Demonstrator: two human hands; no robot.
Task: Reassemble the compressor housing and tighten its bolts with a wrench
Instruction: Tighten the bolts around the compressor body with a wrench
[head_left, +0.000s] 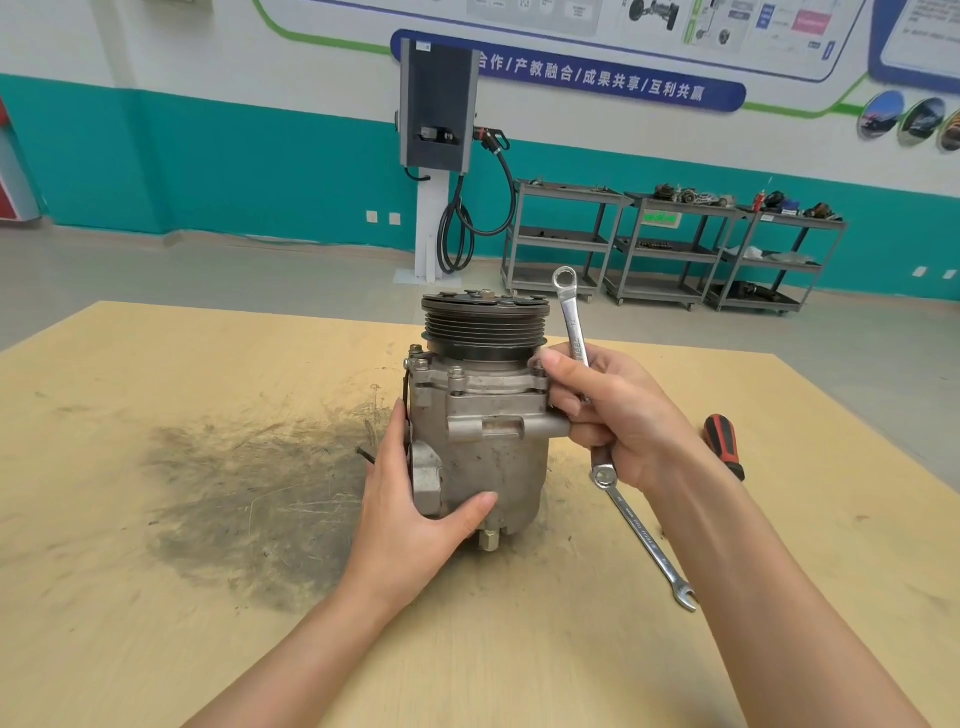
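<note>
Scuffed yellow worktop (156, 597) carries the compressor (483, 421) upright at centre — left hand (415, 525) cups its base, right hand's (608, 415) fingers curl round a wrench (571, 317). Seat the ring squarely on a flange bolt (457, 372) — brace firmly.

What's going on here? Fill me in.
A person is working on a compressor that stands upright on a wooden table, pulley end up. The left hand grips its lower body to steady it. The right hand holds a wrench, ring end up, with its fingers against the housing by a bolt. A second wrench and a screwdriver lie on the table to the right.
</note>
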